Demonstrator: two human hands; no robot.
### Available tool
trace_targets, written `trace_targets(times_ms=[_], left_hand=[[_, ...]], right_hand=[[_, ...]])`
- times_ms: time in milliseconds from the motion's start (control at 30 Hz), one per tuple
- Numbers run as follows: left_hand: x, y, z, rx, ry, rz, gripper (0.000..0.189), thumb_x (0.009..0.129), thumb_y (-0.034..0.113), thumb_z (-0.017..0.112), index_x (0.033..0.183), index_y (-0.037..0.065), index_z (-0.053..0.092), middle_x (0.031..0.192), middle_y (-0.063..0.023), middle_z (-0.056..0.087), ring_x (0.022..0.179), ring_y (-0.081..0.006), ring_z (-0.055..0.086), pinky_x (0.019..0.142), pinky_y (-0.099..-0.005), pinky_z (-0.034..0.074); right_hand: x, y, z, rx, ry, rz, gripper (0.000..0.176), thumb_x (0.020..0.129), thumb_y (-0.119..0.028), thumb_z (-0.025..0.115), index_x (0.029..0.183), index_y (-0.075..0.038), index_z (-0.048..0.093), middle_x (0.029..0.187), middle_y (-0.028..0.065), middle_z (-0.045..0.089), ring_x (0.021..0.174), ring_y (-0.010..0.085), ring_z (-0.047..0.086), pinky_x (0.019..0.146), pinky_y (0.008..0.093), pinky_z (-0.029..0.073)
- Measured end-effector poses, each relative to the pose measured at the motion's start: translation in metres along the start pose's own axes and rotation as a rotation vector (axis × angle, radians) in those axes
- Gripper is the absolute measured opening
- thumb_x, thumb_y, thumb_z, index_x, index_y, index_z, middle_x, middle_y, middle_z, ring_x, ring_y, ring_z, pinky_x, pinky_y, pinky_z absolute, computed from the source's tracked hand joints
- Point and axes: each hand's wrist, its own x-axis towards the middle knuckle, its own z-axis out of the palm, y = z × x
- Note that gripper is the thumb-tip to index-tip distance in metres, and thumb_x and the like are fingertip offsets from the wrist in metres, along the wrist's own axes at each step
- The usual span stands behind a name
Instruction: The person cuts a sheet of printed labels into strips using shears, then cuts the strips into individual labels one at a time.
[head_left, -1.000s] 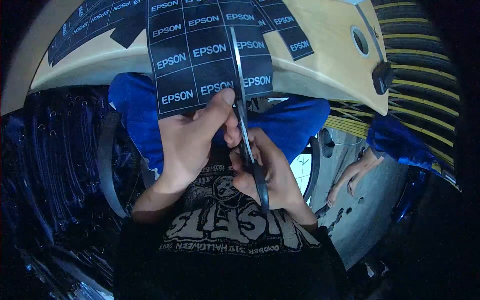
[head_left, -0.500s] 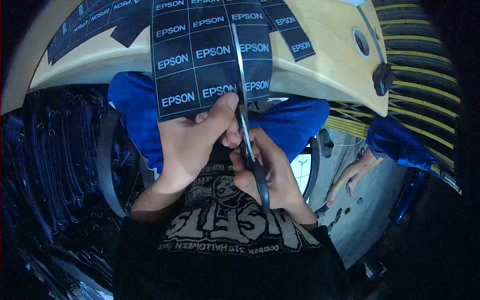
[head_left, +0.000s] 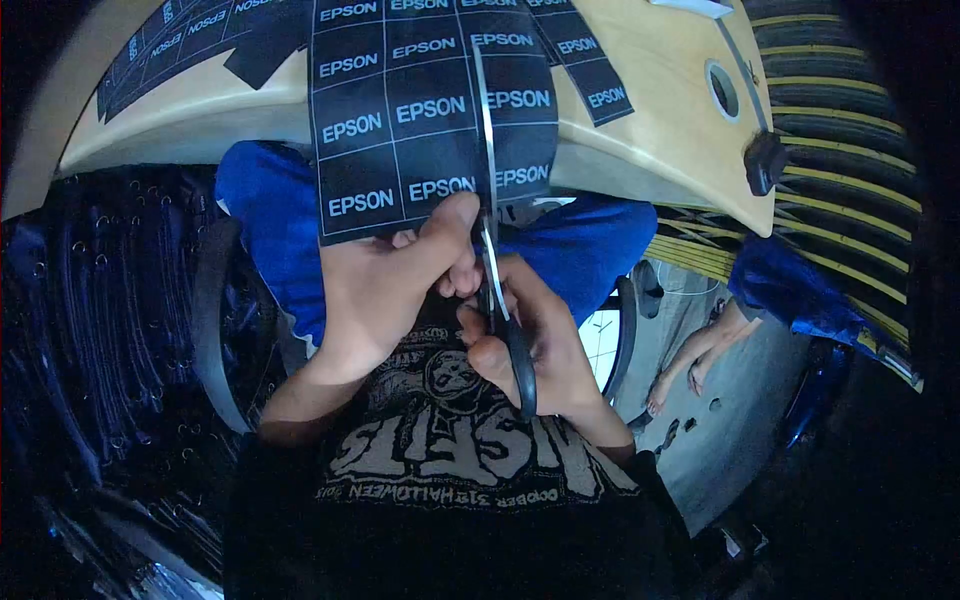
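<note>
A dark sheet (head_left: 432, 110) printed with rows of white EPSON labels and thin grid lines hangs over the table's near edge. My left hand (head_left: 390, 285) pinches its lower edge, thumb on top and fingers curled beneath. In my right hand (head_left: 535, 345) is a pair of scissors (head_left: 491, 200) with black handles and long silver blades. The blades point away from me and lie along the line between the second and third label columns. The upper blade shows above the sheet; the lower one is hidden. Both hands are close together in front of my shirt.
On the wooden table (head_left: 680, 140) lie more dark EPSON strips (head_left: 597, 95) and a round cut-out near the right end. A black knob (head_left: 765, 163) sits at its right edge. Dark straps with metal rings (head_left: 120, 300) hang at left. Another person's legs (head_left: 700, 350) show at right.
The sheet has shifted slightly right and down in view. The scissors stay along the same grid line, and both hands keep nearly the same place and grip.
</note>
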Motion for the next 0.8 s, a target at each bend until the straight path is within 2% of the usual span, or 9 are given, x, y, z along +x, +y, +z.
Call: trace_targets(times_ms=[67,133,400,467,500,533,567,667,800], left_hand=[[-0.0001,0.0001,0.0002,0.039,-0.010,0.006,0.005,0.082,0.001,0.058,0.078,-0.002,0.060,0.059,-0.0039,0.058,0.049,-0.0080,0.054,0.043,-0.0200,0.040],[-0.0013,-0.0015,0.0019,0.009,-0.002,0.007,0.004,0.082,0.000,0.058,0.079,-0.002,0.060,0.059,-0.0036,0.057,0.049,-0.0078,0.054,0.044,-0.0200,0.041],[-0.0007,-0.0026,0.0022,-0.060,-0.035,0.056,0.002,0.080,-0.001,0.060,0.079,-0.001,0.060,0.060,-0.0035,0.057,0.050,-0.0077,0.054,0.045,-0.0211,0.041],[-0.0011,-0.0028,0.0016,0.004,-0.022,0.069,0.001,0.080,-0.001,0.060,0.079,-0.002,0.059,0.060,-0.0033,0.057,0.051,-0.0076,0.054,0.045,-0.0209,0.041],[-0.0016,-0.0037,0.0008,0.003,-0.022,0.069,0.001,0.080,-0.001,0.060,0.079,-0.002,0.059,0.060,-0.0033,0.057,0.051,-0.0076,0.054,0.045,-0.0209,0.041],[-0.0022,-0.0054,-0.0003,0.066,-0.032,0.058,0.011,0.080,0.000,0.060,0.090,-0.002,0.055,0.064,-0.0055,0.055,0.049,-0.0103,0.052,0.045,-0.0230,0.041],[-0.0025,-0.0061,-0.0013,0.130,-0.043,0.046,0.023,0.080,0.002,0.060,0.101,-0.002,0.050,0.067,-0.0077,0.054,0.048,-0.0130,0.050,0.044,-0.0251,0.041],[-0.0003,-0.0044,-0.0026,0.067,-0.073,0.078,0.024,0.080,0.001,0.060,0.101,-0.002,0.050,0.068,-0.0080,0.054,0.048,-0.0130,0.050,0.044,-0.0249,0.041],[-0.0007,-0.0061,-0.0062,0.149,-0.081,0.093,0.025,0.080,0.000,0.059,0.102,-0.002,0.050,0.069,-0.0082,0.055,0.049,-0.0130,0.050,0.044,-0.0246,0.041]], right_hand=[[0.0011,-0.0009,0.0015,0.013,0.007,-0.026,0.056,0.073,-0.034,0.074,0.111,-0.005,0.045,0.079,0.0049,0.053,0.070,0.0118,0.050,0.062,0.0272,0.043],[0.0014,-0.0052,0.0032,0.056,0.005,0.039,0.074,0.071,-0.059,0.065,0.108,0.000,0.044,0.082,0.0007,0.046,0.069,0.0072,0.043,0.062,0.0209,0.035],[0.0011,-0.0082,0.0021,0.038,0.020,0.077,0.076,0.069,-0.063,0.064,0.107,0.001,0.044,0.085,0.0011,0.047,0.069,0.0066,0.043,0.061,0.0204,0.035],[0.0017,-0.0055,0.0014,0.054,0.021,0.078,0.077,0.069,-0.063,0.063,0.107,0.001,0.044,0.084,0.0009,0.047,0.069,0.0065,0.043,0.061,0.0203,0.036],[0.0028,-0.0032,0.0001,0.038,0.008,0.016,0.063,0.071,-0.046,0.069,0.108,-0.002,0.044,0.080,0.0021,0.049,0.068,0.0087,0.045,0.061,0.0234,0.038],[0.0036,-0.0021,-0.0006,0.020,-0.007,-0.045,0.053,0.073,-0.029,0.074,0.110,-0.005,0.044,0.077,0.0034,0.050,0.067,0.0108,0.047,0.061,0.0266,0.041],[0.0039,-0.0034,-0.0002,-0.004,0.002,-0.082,0.053,0.074,-0.029,0.074,0.111,-0.005,0.044,0.080,0.0038,0.051,0.068,0.0113,0.048,0.062,0.0268,0.041],[0.0017,-0.0035,-0.0036,-0.036,-0.020,0.017,0.055,0.074,-0.030,0.073,0.112,-0.004,0.044,0.083,0.0043,0.051,0.070,0.0118,0.048,0.064,0.0274,0.042],[0.0027,-0.0026,-0.0007,-0.007,0.002,-0.060,0.053,0.075,-0.030,0.072,0.111,-0.004,0.044,0.085,0.0040,0.050,0.072,0.0112,0.047,0.064,0.0264,0.041]])
